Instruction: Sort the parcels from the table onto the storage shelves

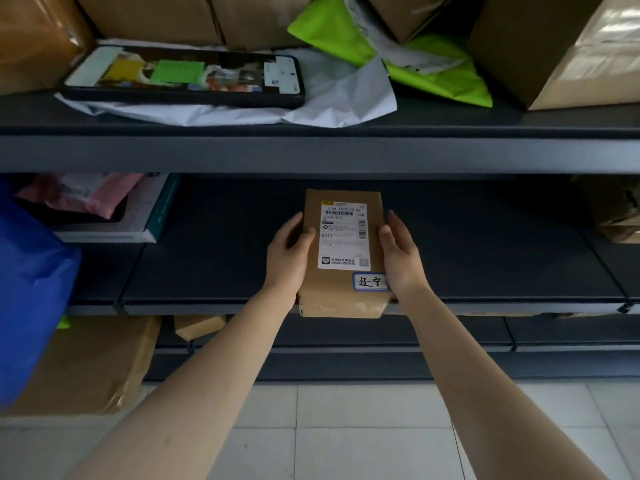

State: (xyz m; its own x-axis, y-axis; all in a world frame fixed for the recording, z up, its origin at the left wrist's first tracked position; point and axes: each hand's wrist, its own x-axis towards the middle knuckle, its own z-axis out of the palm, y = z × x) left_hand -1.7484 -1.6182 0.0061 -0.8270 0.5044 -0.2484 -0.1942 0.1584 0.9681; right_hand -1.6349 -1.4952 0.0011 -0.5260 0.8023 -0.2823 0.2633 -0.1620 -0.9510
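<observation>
A small brown cardboard parcel [341,292] with a white shipping label and a blue-edged handwritten sticker lies on the dark middle shelf [485,258], its near end overhanging the shelf's front edge. My left hand [289,258] grips its left side, thumb on top. My right hand [401,258] presses against its right side. Both forearms reach in from below.
The upper shelf [311,154] carries a black flat package [183,77] on a white mailer, a lime-green bag [429,64] and brown boxes. Left on the middle shelf are a blue bag [31,278], a pink mailer and a flat box. Cardboard boxes sit lower left; tiled floor below.
</observation>
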